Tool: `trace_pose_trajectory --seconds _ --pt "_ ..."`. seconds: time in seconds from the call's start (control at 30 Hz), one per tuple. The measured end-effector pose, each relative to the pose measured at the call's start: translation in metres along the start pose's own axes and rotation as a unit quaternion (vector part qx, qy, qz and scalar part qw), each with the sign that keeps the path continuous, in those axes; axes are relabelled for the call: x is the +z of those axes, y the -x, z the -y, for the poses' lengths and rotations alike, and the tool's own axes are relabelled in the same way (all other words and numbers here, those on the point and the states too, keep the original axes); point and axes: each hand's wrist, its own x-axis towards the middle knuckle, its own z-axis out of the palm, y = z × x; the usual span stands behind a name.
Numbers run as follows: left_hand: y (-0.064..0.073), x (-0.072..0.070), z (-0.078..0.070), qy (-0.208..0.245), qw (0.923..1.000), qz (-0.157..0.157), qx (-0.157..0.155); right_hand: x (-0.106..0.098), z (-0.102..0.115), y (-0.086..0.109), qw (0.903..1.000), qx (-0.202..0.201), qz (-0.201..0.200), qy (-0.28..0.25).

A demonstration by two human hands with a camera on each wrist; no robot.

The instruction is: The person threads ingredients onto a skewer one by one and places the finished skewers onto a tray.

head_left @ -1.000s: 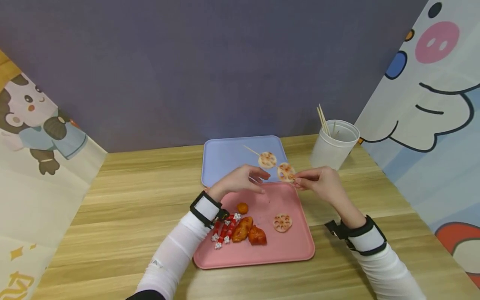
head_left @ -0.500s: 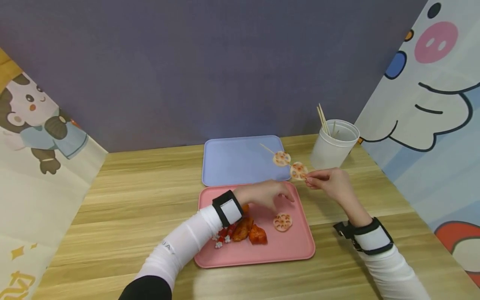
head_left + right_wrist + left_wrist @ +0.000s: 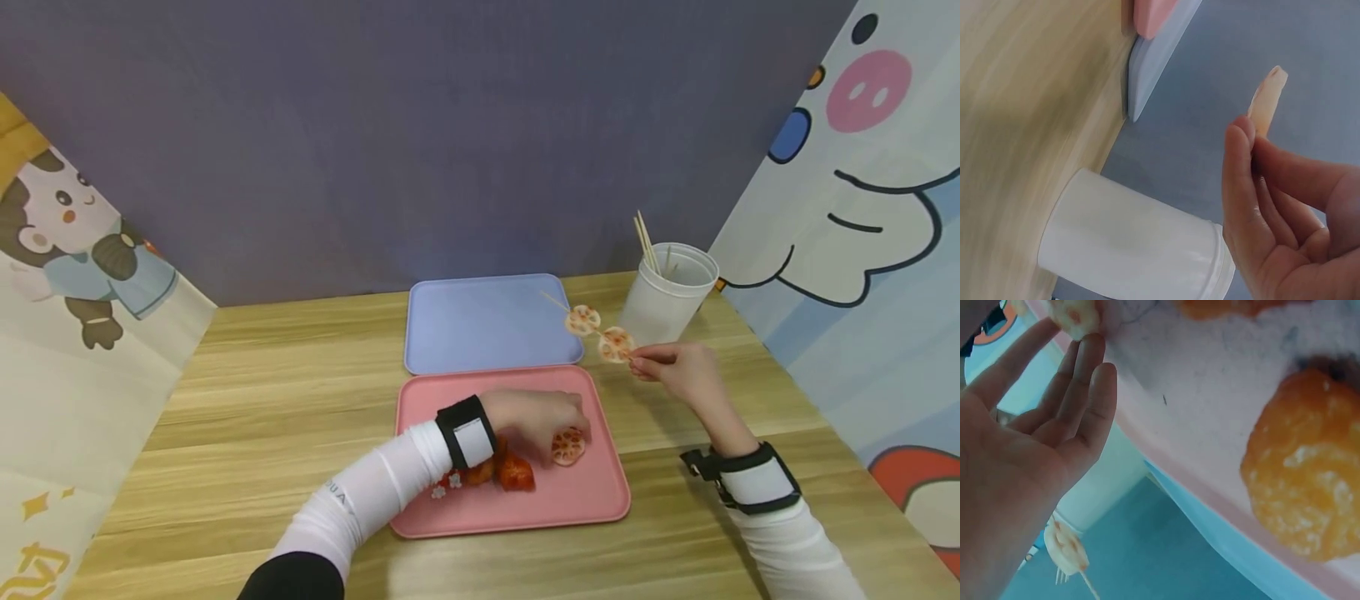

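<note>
My left hand [image 3: 534,417] reaches low over the pink tray [image 3: 450,523], its fingertips right at a loose lotus root slice [image 3: 569,448]. In the left wrist view its fingers [image 3: 1102,400] are fairly straight, and two touch the edge of that slice [image 3: 1075,317]. My right hand [image 3: 684,373] pinches the near end of a wooden skewer [image 3: 553,299] above the table. Two lotus root slices, a nearer one [image 3: 616,344] and a farther one [image 3: 582,320], are threaded on it. The right wrist view shows one slice [image 3: 1267,100] edge-on, just beyond the thumb and finger.
Reddish-brown meat pieces [image 3: 516,473] and red items with white ends [image 3: 438,492] lie on the pink tray, partly under my left arm. A round orange piece [image 3: 1304,469] is near the left wrist. Behind sits a blue tray [image 3: 487,325]; a white bucket [image 3: 663,292] holds skewers.
My left hand has moved right and down onto the pink tray, reaching the loose lotus root slice. My right hand has carried the skewer to the right, away from the blue tray.
</note>
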Motion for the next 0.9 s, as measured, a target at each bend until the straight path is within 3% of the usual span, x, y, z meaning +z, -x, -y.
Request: trace_pose_trajectory --seconds 0.23,0.7,0.9 --pt "-0.0024 0.0047 -0.0023 -0.027 0.9995 -0.017 -0.002 -0.0032 -0.002 -0.0003 0.9993 0.009 -0.011 0.034" --pt "-0.006 0.0063 0.0 -0.037 0.9993 -0.012 -0.002 -0.0013 -0.0019 -0.0011 0.9986 0.004 -0.011 0.052" --pt "0.0038 0.0038 0.001 -0.013 0.999 -0.041 -0.012 -0.0004 0.004 -0.0021 0.9964 -0.013 -0.022 0.081"
